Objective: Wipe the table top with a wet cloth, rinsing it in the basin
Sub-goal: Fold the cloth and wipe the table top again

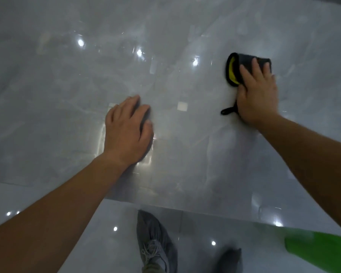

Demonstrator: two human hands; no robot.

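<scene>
The right hand (257,89) presses flat on a dark cloth (244,64) on the shiny table (67,75), and the left hand (128,131) rests flat beside it

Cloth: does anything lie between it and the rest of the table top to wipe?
Nothing visible does. The right hand presses flat on the cloth; the only other thing on the table top is the left hand, resting apart to the cloth's left.

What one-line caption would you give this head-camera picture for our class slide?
The right hand presses a dark cloth on the glossy grey table while the left hand rests flat nearby.
</scene>
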